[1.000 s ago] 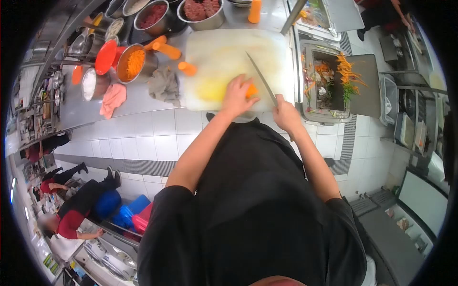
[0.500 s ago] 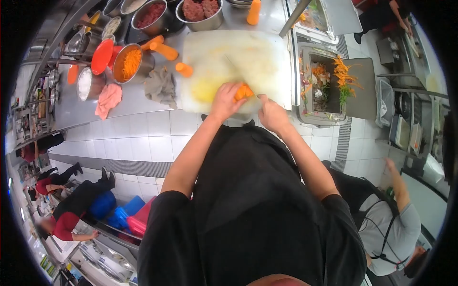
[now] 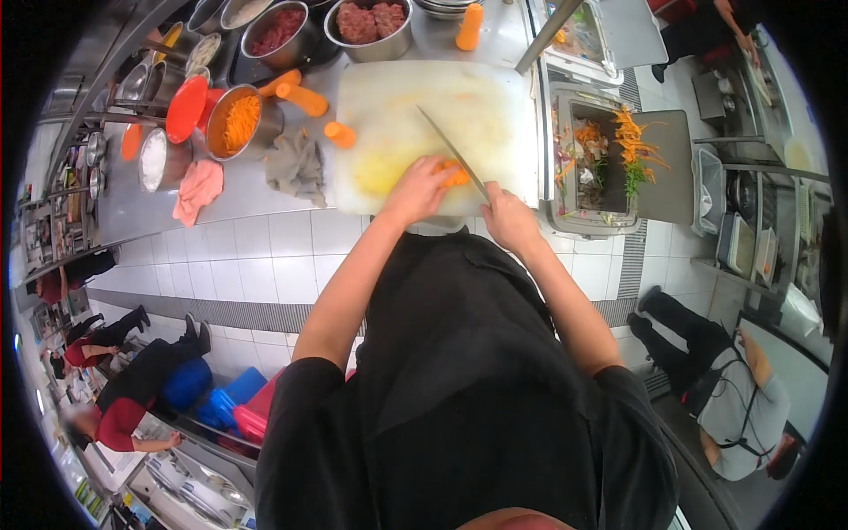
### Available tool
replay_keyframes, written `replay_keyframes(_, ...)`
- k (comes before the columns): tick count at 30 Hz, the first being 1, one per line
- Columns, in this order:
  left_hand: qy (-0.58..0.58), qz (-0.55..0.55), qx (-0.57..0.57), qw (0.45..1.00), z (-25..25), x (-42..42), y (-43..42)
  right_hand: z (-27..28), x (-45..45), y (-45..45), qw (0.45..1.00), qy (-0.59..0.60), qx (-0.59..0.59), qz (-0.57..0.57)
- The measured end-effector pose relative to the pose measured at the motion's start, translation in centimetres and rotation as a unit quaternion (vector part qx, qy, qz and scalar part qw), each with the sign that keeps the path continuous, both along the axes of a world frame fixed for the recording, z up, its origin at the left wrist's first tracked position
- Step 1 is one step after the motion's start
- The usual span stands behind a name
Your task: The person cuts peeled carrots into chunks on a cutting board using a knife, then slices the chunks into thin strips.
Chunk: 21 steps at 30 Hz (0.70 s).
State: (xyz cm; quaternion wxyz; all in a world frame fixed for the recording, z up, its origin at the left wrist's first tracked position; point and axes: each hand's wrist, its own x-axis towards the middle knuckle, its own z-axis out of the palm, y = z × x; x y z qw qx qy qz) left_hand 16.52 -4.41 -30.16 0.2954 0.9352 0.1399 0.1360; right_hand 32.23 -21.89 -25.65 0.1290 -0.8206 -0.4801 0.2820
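On the white cutting board [image 3: 433, 97], stained yellow near its front, my left hand [image 3: 420, 188] is closed on a piece of carrot [image 3: 458, 176]. My right hand [image 3: 509, 216] grips the handle of a knife [image 3: 450, 146], whose blade points away and to the left. The blade lies right beside the carrot; whether it touches cannot be made out. A peeled carrot [image 3: 339, 134] lies at the board's left edge, and another carrot [image 3: 303, 99] lies further back. One more carrot [image 3: 469, 27] is behind the board.
Left of the board are a grey cloth [image 3: 297, 166], a pink cloth [image 3: 198, 190] and a pot of shredded carrot [image 3: 215, 137]. Meat bowls [image 3: 389, 46] stand behind. An open bin [image 3: 558, 208] holds peelings at right. Other people, one in a grey shirt [image 3: 751, 420], are around.
The knife blade has turned, its flat now showing beside the carrot. My left hand has shifted slightly. The person in the grey shirt has moved away to the right.
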Motion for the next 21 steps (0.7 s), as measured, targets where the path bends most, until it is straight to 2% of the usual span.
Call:
replay_keyframes(3,0.044,0.04,-0.042,0.997,0.0,0.3,-0.1,0.0,-0.3,-0.5,1.0,0.002,-0.002,-0.008)
replay_keyframes(5,0.007,0.073,-0.026,0.997,-1.1,0.2,-0.3,0.2,-0.7,-0.6,1.0,0.003,-0.013,-0.015)
replay_keyframes(9,-0.06,0.069,0.013,0.996,-2.3,-0.6,-0.9,-0.1,-1.4,-1.2,0.999,-0.024,0.015,-0.018)
replay_keyframes(11,-0.07,0.06,0.036,0.995,-2.4,-1.0,-1.3,-0.3,-1.6,-1.1,0.997,-0.047,0.057,-0.008)
replay_keyframes(14,-0.112,0.013,0.092,0.989,-2.5,-1.4,-0.5,-0.2,-1.3,-0.4,0.995,-0.083,0.051,0.004)
replay_keyframes(17,-0.08,-0.037,0.094,0.992,-2.4,-0.6,-0.4,-1.0,-0.5,1.0,0.99,-0.135,0.024,0.032)
replay_keyframes(21,-0.087,-0.028,0.097,0.991,-3.6,0.2,-0.3,-2.6,0.0,3.0,0.986,-0.164,0.01,0.042)
